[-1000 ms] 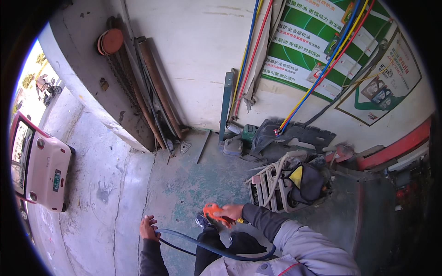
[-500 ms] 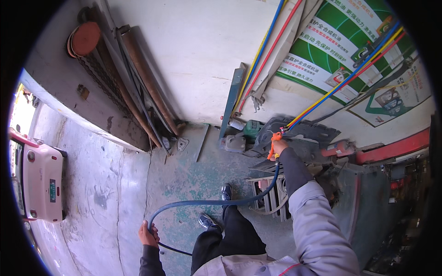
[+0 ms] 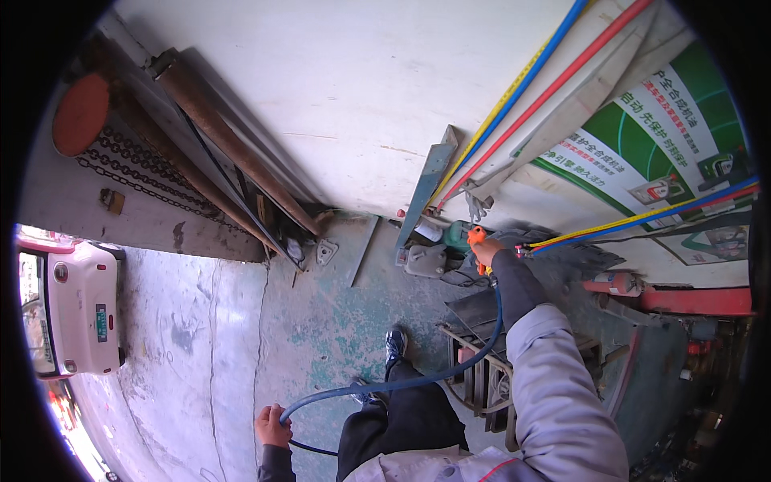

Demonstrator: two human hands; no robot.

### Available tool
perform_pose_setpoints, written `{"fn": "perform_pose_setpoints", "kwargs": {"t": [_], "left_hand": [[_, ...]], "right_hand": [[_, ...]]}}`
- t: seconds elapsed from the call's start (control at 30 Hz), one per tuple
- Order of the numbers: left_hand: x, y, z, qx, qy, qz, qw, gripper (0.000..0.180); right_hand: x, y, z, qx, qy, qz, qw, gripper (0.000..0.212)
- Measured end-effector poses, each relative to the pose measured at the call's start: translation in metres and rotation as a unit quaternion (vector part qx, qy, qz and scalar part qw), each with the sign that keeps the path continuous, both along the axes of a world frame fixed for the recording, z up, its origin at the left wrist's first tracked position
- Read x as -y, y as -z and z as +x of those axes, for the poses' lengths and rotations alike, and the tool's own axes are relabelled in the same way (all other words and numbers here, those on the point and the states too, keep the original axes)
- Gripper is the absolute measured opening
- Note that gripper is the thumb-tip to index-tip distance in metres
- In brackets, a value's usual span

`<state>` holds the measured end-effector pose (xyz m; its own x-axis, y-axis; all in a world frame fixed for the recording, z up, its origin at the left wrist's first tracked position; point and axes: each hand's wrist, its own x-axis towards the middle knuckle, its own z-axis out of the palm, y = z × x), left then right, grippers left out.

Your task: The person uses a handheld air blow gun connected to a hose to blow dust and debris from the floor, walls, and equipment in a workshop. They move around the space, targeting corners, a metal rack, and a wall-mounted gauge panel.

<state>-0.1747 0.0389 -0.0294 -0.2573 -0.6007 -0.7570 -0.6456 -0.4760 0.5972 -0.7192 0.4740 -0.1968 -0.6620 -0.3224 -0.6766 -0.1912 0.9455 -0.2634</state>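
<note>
A pale wall (image 3: pixel 321 96) spans twelve o'clock above a scuffed grey floor (image 3: pixel 321 321) with worn green patches. Near nine o'clock sits a pale pink car (image 3: pixel 84 309). A smooth dark-blue hose (image 3: pixel 418 381) bows from seven o'clock round to three o'clock, crossing in front of the person's legs. Between three and four o'clock, close to centre, are a squat grey container (image 3: pixel 426 261), a partly hidden green container (image 3: pixel 458 234) and a whitish bottle (image 3: pixel 428 230); their contents cannot be told. At seven o'clock the left hand (image 3: pixel 274 426) has its fingers closed round the hose. At three o'clock the right hand's (image 3: pixel 486 251) fingers are clamped on a bright orange tool (image 3: pixel 476 235), joined to the hose below.
</note>
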Motion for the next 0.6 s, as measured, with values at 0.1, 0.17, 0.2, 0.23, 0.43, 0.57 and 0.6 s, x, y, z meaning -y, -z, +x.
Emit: {"fn": "perform_pose_setpoints", "kwargs": {"t": [0.1,0.17,0.2,0.23,0.43,0.57,0.6], "left_hand": [[-0.007,0.006,-0.014,0.009,-0.005,-0.003,1.0,0.031],[-0.01,0.009,-0.019,0.015,-0.003,-0.002,1.0,0.032],[-0.011,0.01,-0.021,0.015,0.004,0.0,1.0,0.032],[-0.011,0.011,-0.023,0.014,0.011,0.003,1.0,0.032],[-0.007,0.012,-0.029,0.04,-0.005,0.021,0.999,0.032],[-0.008,0.013,-0.029,0.041,0.0,0.014,0.999,0.033],[-0.009,0.013,-0.029,0.043,0.004,0.011,0.999,0.033]], "right_hand": [[0.006,0.013,-0.005,-0.112,-0.117,0.042,0.986,0.036],[0.009,0.02,-0.006,-0.032,0.016,-0.043,0.998,0.038],[0.009,0.024,-0.007,0.013,0.086,-0.06,0.994,0.038],[0.009,0.029,-0.008,0.0,0.102,-0.048,0.994,0.039],[0.007,0.07,0.011,-0.096,0.032,-0.012,0.995,0.034],[0.006,0.074,0.014,-0.001,0.276,-0.077,0.958,0.037],[0.005,0.072,0.014,0.027,0.23,-0.076,0.97,0.036]]}}
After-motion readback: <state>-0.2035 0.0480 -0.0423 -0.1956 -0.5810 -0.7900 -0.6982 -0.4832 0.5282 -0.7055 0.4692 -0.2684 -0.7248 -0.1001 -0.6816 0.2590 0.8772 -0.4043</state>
